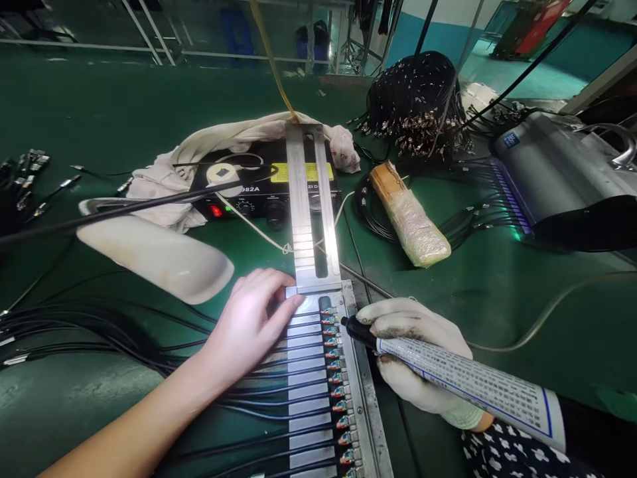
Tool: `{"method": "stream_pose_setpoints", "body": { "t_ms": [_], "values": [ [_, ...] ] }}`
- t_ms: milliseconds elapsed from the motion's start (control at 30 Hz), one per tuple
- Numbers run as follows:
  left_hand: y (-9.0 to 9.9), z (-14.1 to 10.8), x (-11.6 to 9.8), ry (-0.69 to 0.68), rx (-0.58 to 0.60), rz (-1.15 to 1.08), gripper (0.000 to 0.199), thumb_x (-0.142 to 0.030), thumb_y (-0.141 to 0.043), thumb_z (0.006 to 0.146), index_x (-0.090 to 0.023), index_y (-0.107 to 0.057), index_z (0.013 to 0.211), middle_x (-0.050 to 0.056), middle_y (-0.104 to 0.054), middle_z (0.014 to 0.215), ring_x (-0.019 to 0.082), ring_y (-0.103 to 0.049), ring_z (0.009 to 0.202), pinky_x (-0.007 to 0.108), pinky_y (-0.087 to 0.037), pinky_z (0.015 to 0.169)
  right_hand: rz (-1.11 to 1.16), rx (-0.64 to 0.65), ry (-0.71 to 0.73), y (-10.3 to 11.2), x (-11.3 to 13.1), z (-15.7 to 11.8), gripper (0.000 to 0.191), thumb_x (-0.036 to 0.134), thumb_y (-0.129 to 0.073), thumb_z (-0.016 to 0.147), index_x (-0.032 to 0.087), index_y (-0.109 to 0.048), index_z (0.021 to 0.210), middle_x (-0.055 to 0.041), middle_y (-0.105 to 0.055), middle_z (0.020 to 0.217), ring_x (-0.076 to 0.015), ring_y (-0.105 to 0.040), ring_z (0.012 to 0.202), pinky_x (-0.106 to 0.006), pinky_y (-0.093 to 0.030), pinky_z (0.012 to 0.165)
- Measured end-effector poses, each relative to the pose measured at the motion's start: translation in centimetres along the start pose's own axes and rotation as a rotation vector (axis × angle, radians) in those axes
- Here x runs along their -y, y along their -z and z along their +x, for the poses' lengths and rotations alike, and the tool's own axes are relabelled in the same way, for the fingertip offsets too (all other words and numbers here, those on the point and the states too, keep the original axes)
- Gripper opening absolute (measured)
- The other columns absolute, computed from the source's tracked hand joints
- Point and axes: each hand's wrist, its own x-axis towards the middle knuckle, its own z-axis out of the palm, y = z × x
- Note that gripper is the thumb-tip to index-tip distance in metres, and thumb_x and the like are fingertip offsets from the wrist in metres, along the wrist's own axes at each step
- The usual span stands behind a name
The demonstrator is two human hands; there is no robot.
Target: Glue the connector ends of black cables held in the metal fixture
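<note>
The right hand, in a soiled white glove, is closed around a labelled tube, whose black nozzle points at the upper end of a row of cable connectors seated in a metal fixture. The bare left hand rests at the fixture's far left corner, thumb and fingers drawn close; whether it pinches anything cannot be told. The tube appears stiff and light to moderate in weight, its smooth sleeve possibly slippery under a glove; the hold just behind the nozzle looks sound for aiming. The connectors look small and fragile, their black cables flexible and best held by the jacket. A slotted metal plate extends from the fixture's far end over a control unit, limiting access there. Loose cables crowd the left; a plastic-wrapped block lies beyond the right hand on the green table, near a grey machine with a violet-lit edge.
</note>
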Motion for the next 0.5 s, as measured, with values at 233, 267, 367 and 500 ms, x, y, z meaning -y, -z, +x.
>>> {"method": "stream_pose_setpoints", "body": {
  "t_ms": [233,267,367,500],
  "values": [
    [-0.04,0.15,-0.09,-0.001,-0.011,0.000,0.026,-0.045,-0.047,0.092,-0.022,-0.057,0.086,0.000,-0.057,0.075,0.020,-0.053,0.075,0.034,-0.038,0.072,-0.008,-0.007,-0.003,-0.16,-0.06,0.18,0.025,0.013,-0.068,0.075,0.023,-0.063,0.097,-0.0057,-0.071,0.102,-0.0214,-0.069,0.091,-0.034,-0.058,0.081],
    [-0.04,0.16,-0.11,-0.003,-0.011,-0.002,0.026,-0.045,-0.047,0.092,-0.022,-0.057,0.086,0.000,-0.057,0.075,0.020,-0.053,0.075,0.034,-0.038,0.072,-0.011,-0.011,-0.004,-0.20,-0.08,0.21,0.024,0.013,-0.067,0.075,0.023,-0.063,0.096,-0.0057,-0.071,0.101,-0.0214,-0.069,0.091,-0.034,-0.058,0.081],
    [-0.04,0.13,-0.14,-0.005,-0.012,-0.006,0.025,-0.044,-0.048,0.092,-0.021,-0.057,0.086,0.000,-0.057,0.075,0.019,-0.053,0.075,0.034,-0.038,0.072,-0.008,-0.023,-0.011,-0.25,-0.15,0.22,0.024,0.013,-0.067,0.076,0.023,-0.063,0.096,-0.0058,-0.071,0.102,-0.0219,-0.069,0.091,-0.035,-0.058,0.080],
    [-0.01,0.11,-0.17,0.006,-0.005,-0.003,0.027,-0.046,-0.046,0.092,-0.022,-0.057,0.085,0.001,-0.057,0.076,0.020,-0.052,0.075,0.034,-0.039,0.072,0.008,-0.016,-0.026,-0.20,-0.35,0.00,0.027,0.015,-0.070,0.074,0.024,-0.063,0.099,-0.0061,-0.070,0.104,-0.0236,-0.069,0.094,-0.038,-0.058,0.082]
  ]
}}
